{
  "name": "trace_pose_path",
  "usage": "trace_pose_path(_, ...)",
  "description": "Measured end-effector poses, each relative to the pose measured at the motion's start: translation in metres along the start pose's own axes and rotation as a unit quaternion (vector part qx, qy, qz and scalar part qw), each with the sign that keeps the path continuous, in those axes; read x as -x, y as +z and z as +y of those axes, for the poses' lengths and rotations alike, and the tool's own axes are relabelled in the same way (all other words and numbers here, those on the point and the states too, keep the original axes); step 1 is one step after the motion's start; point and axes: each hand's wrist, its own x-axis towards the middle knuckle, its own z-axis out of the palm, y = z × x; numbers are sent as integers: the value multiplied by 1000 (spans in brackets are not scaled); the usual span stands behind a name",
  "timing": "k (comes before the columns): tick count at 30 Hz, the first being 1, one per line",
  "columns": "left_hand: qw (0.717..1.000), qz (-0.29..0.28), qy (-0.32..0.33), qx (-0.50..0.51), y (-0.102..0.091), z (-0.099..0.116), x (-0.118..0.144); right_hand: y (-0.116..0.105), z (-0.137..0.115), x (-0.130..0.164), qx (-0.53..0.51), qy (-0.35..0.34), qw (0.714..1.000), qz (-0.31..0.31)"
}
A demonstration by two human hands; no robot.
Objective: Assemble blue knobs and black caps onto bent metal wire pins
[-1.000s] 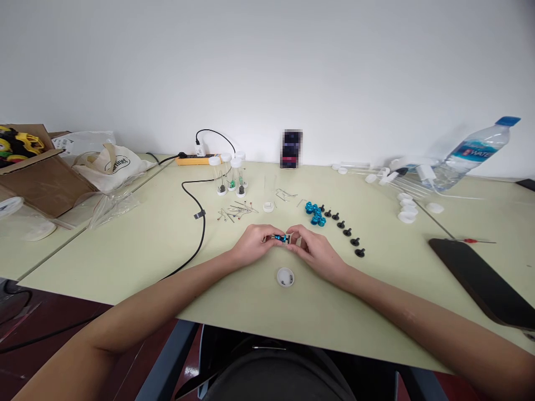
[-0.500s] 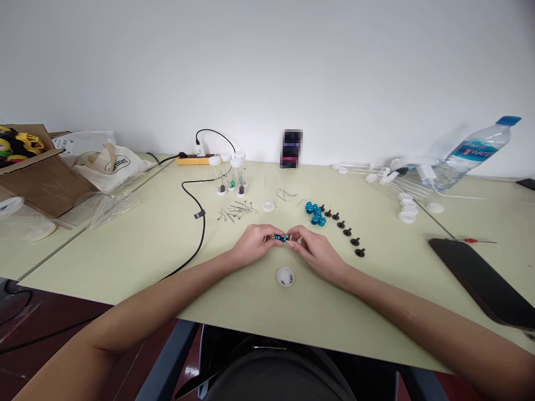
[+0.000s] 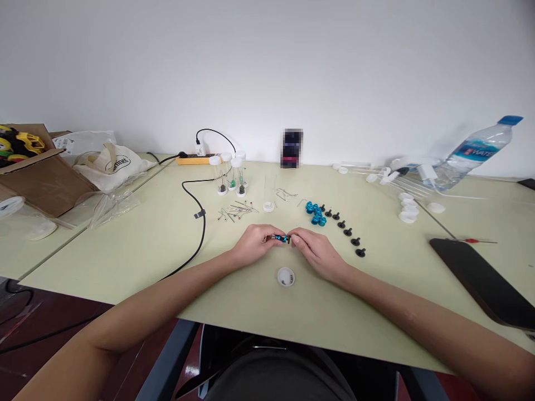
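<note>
Both hands meet at the middle of the pale green table (image 3: 134, 245), a little way in from its near edge. The left hand (image 3: 252, 245) and the right hand (image 3: 314, 250) pinch between their fingertips a small blue and black metal part (image 3: 282, 239), one hand at each end; it is held just above the table top. The part is too small to tell its exact make-up.

Just near of the hands lies a small round white cap (image 3: 285, 276) with a few dark bits inside. Just far and right of the right hand sits a cluster of blue metal knobs (image 3: 315, 213), and from it a row of small black screws (image 3: 346, 232) runs rightward and nearer. Far left of the hands lie scattered thin metal pins (image 3: 236, 211), and beyond them stand clear plastic vials with white caps (image 3: 230, 174). A black cable (image 3: 199, 223) crosses the table on the left. At the far right a clear plastic water bottle with a blue cap (image 3: 474, 152) lies tilted.
</note>
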Motion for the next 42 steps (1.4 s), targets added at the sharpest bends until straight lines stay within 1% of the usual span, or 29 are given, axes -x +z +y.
trace_pose_path(2,1000,0,0,1,0,0,0,0,0,0,1,-3,1000,2)
trace_pose_path(6,1000,7,-2,-2,0,-1,0,-1,-1,0,0,17,1000,3)
trace_pose_path(10,1000,8,-1,-3,0,-1,0,-1,-1,-1,-1,16,1000,-3)
trace_pose_path(14,1000,10,-1,-3,0,-2,0,0,-2,0,-3,33,999,0)
trace_pose_path(23,1000,3,0,-1,0,-1,0,4,2,-1,11,33,999,-12)
trace_pose_path(27,1000,-9,4,2,0,1,1,3,2,-2,24,23,999,1)
trace_pose_path(31,1000,-8,1,-2,0,2,1,2,1,-1,8,34,999,-9)
trace_pose_path(36,1000,-11,-2,-2,-1,2,1,3,2,-2,24,20,1000,-2)
trace_pose_path(42,1000,-8,-5,-4,-1,2,1,3,1,-2,9,33,999,-9)
